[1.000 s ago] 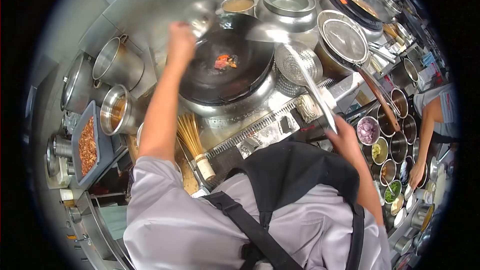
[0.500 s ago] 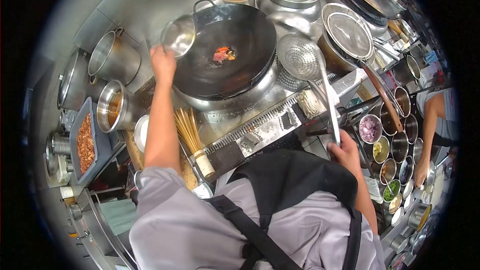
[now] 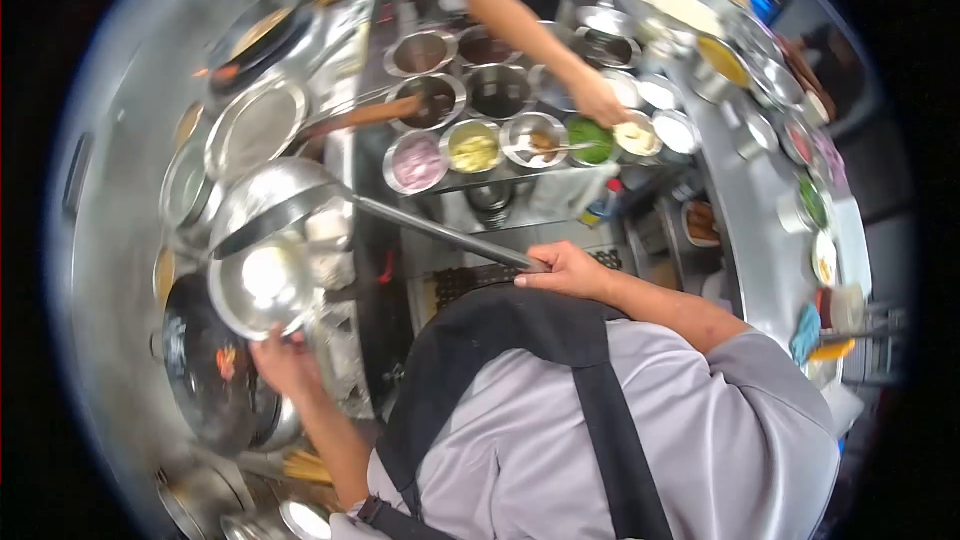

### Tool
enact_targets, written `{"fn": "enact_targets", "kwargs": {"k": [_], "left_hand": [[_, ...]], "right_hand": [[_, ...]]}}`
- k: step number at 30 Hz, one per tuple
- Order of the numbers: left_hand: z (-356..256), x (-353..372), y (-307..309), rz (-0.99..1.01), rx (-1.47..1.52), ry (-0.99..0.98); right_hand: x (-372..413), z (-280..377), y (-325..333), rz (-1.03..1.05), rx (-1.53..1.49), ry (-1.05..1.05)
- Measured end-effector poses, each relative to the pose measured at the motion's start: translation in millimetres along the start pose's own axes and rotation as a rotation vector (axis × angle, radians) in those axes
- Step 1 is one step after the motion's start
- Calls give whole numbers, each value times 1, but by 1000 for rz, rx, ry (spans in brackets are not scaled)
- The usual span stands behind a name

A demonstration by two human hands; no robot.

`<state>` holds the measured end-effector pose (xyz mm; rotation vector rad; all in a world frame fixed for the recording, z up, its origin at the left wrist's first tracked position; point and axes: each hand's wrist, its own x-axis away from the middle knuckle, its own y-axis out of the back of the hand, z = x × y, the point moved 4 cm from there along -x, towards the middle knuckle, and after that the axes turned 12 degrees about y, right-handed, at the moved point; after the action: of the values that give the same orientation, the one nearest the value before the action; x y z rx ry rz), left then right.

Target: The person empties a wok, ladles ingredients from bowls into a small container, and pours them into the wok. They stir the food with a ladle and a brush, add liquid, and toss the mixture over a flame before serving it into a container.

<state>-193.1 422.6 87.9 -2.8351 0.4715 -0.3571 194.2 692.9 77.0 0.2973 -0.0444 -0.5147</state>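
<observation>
My left hand (image 3: 283, 360) grips the rim of a round metal bowl (image 3: 260, 290) beside the dark wok (image 3: 205, 405). A small reddish heap of food (image 3: 226, 363) lies in the wok. My right hand (image 3: 565, 272) is closed round the handle end of a long metal ladle (image 3: 440, 230), held across in front of my apron. The ladle's head reaches over the stove side, right above the bowl in view. Blur hides whether the two touch, and what the bowl holds cannot be made out.
Metal tubs stand in rows ahead, among them chopped purple onion (image 3: 417, 162), yellow pieces (image 3: 473, 148) and chopped greens (image 3: 590, 140). A co-worker's hand (image 3: 600, 102) reaches over them. A round strainer (image 3: 257, 128) with a wooden handle lies left. A steel counter (image 3: 765, 270) runs along the right.
My view has swung right, from the wok towards the ingredient tubs. The bowl and ladle heads now appear close together. The co-worker's hand stays over the tubs.
</observation>
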Motion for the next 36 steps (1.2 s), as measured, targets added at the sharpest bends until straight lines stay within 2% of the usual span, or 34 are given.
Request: {"fn": "enact_targets", "kwargs": {"k": [4, 6, 8, 10, 12, 14, 16, 17, 20, 21, 23, 24, 25, 28, 30, 31, 32, 33, 34, 36], "left_hand": [[134, 72, -182, 467, -103, 541], [162, 141, -282, 694, -333, 642], [232, 171, -347, 979, -437, 786], [258, 225, -421, 1175, -779, 477], [305, 274, -475, 1172, -432, 940], [313, 324, -516, 1381, -465, 940], [304, 360, -535, 1534, -471, 1031], [301, 368, -536, 1533, -527, 1071], [325, 360, -525, 1550, -812, 899], [334, 349, -517, 1514, -806, 897], [352, 318, -494, 1487, -1027, 628], [356, 302, -479, 1447, -1023, 626], [358, 285, -460, 1400, -1088, 509], [378, 219, -374, 1141, -1262, 159], [390, 175, -284, 893, -1397, 7], [386, 161, -235, 765, -1458, 279], [383, 149, -180, 671, -1536, 260], [390, 136, -114, 603, -1702, 316], [388, 132, -53, 525, -1861, 392], [358, 156, 29, 353, -1896, 418]], "right_hand": [[76, -12, 78, -76, 21, -39], [116, -16, 113, -144, -69, -27], [157, -34, 137, -222, -56, -31], [195, -49, 156, -287, -50, -39], [229, -60, 178, -446, -66, -65], [259, -65, 191, -496, -135, -75], [281, -56, 205, -571, -200, -207], [293, -72, 206, -604, -235, -189], [314, -101, 208, -687, -334, -216], [312, -85, 214, -711, -372, -264], [315, -106, 215, -699, -392, -248], [316, -115, 218, -724, -400, -243], [310, -114, 219, -738, -473, -233], [296, -126, 227, -652, -521, -235], [275, -123, 230, -592, -570, -208], [263, -122, 232, -528, -488, -217], [249, -120, 234, -455, -405, -219], [233, -112, 236, -390, -257, -182], [217, -111, 233, -314, -258, -160], [189, -114, 227, -160, -169, -156]]}}
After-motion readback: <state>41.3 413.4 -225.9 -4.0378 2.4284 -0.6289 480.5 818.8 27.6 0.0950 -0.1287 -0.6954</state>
